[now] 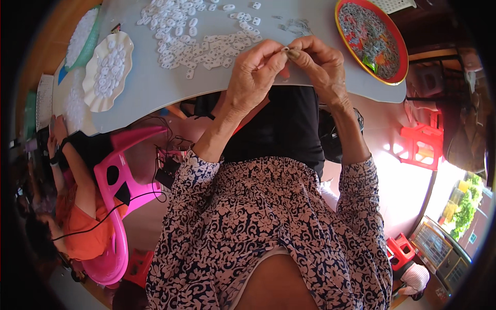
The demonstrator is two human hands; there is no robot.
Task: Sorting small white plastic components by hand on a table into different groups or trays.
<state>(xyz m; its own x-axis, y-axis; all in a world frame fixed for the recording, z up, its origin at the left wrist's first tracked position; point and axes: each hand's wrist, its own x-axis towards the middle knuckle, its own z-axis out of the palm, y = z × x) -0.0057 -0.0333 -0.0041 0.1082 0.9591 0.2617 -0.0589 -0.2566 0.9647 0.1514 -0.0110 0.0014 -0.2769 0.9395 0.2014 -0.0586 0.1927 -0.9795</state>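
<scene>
My left hand (256, 72) and my right hand (324, 67) meet above the near edge of the grey table, fingertips touching. Both are closed in a pinch around a tiny pale piece (285, 49), mostly hidden by the fingers and too small to name. Just left of my hands, many flat white plastic pieces with holes (206, 51) lie spread on the tabletop. Beyond my right hand is a loose cluster of small metal pieces (297, 26). A red round tray with a yellow rim (406, 62) holds a heap of small grey metal pieces.
At the left, a scalloped cream dish (95, 107) holds white oval pieces, with a green tray (96, 31) of white pieces behind it. A person in orange (90, 232) sits on a pink chair (120, 248) at my left. Red stools (423, 142) stand on the floor at the right.
</scene>
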